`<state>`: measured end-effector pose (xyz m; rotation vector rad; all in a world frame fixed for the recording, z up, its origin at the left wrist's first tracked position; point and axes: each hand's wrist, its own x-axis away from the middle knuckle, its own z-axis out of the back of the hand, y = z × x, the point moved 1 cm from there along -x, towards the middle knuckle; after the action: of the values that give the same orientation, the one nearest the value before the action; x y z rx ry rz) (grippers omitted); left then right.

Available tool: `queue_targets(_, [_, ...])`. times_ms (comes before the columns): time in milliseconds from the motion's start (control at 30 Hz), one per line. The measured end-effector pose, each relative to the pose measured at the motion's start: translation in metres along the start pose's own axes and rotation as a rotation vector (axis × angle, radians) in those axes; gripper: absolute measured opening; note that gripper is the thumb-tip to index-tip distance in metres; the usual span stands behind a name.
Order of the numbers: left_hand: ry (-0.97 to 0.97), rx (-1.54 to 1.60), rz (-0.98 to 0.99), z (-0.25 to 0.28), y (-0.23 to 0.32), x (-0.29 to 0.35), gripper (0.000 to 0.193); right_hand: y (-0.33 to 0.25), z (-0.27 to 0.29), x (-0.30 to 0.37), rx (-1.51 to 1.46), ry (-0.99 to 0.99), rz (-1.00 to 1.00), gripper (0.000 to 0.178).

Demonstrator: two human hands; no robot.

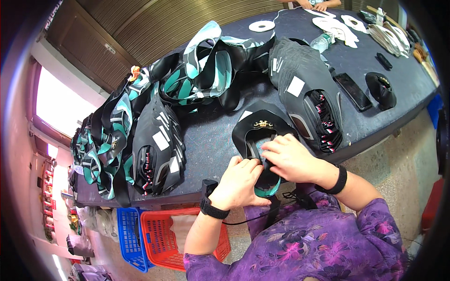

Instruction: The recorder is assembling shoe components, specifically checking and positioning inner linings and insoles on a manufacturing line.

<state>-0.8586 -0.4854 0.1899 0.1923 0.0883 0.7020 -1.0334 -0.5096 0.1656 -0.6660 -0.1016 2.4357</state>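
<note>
In front of me on the table lies a black shoe upper (255, 114) with a small gold-coloured ornament on it. Both hands are bent over the near part of this work, where a teal-edged black piece (268, 191) shows below them. My left hand (236, 182) has its fingers curled and closed on that piece. From the other side, my right hand (291, 160) presses its bent fingers together at the same spot. Fingertips hide exactly what is pinched. Stacked grey shoe uppers (297, 63) lie just beyond my right hand, and another stack (161, 129) lies to the left.
A tangled heap of teal, grey and black strips (206, 70) covers the far left. To the right are a black phone (352, 91), a black pouch-like item (380, 91) and a plastic bottle (321, 42). Red (157, 234) and blue baskets (129, 236) stand below. Another person's hands (318, 5) are opposite.
</note>
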Motion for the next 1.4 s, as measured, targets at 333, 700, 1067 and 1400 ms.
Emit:
queue_targets(333, [0.12,0.036,0.037,-0.004,-0.001,0.008,0.067,0.002,-0.019,-0.013,0.001,-0.199,0.117,0.024])
queue_targets(700, [0.069,0.205,-0.081,-0.004,-0.006,-0.002,0.06,0.002,-0.013,0.006,-0.318,-0.322,0.185,0.016])
queue_targets(1067, [0.245,0.206,-0.286,0.0,-0.004,0.0,0.04,-0.001,0.021,0.013,-0.549,-0.238,0.249,0.025])
queue_targets(1400, [0.31,0.365,-0.263,0.017,-0.003,-0.003,0.045,-0.005,0.042,0.009,-0.592,-0.095,0.265,0.021])
